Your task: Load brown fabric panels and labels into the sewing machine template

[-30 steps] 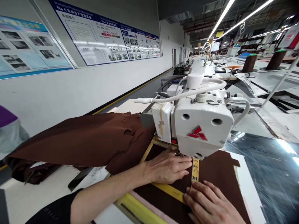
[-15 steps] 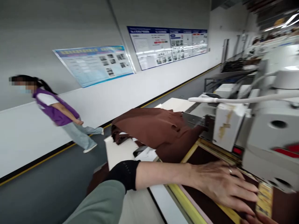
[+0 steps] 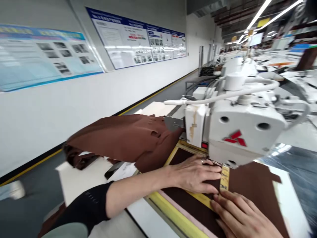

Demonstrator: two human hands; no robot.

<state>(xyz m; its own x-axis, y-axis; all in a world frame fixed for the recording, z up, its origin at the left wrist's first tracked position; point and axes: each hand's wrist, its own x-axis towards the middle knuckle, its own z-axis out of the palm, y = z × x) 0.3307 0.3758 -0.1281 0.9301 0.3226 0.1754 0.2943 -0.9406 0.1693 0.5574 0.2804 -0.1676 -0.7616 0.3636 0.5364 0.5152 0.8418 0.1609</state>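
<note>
Brown fabric (image 3: 250, 185) lies flat beneath a yellow-edged frame or template (image 3: 170, 155) on the sewing machine's bed. My left hand (image 3: 195, 173) rests flat on the dark fabric inside the frame, fingers stretched to the right, a ring on one finger. Its fingertips reach a short yellow strip with dark markings (image 3: 224, 178). At the lower right, my right hand (image 3: 242, 215) lies on the fabric with fingers extended, its fingertips close to the strip's lower end. The white sewing machine head (image 3: 245, 129) stands just beyond both hands; its needle area is hidden.
A heap of brown fabric (image 3: 119, 135) covers the left of the machine table. A white thread-guide arm or hose (image 3: 210, 99) crosses above. More machines stretch away at the back right. A poster-hung wall (image 3: 138, 86) and grey aisle floor (image 3: 37, 195) lie left; a person's shoe (image 3: 17, 190) shows there.
My view has swung right, bringing my right hand and the machine head more fully into sight. The walking person has almost left the frame at left. My left hand stays on the fabric.
</note>
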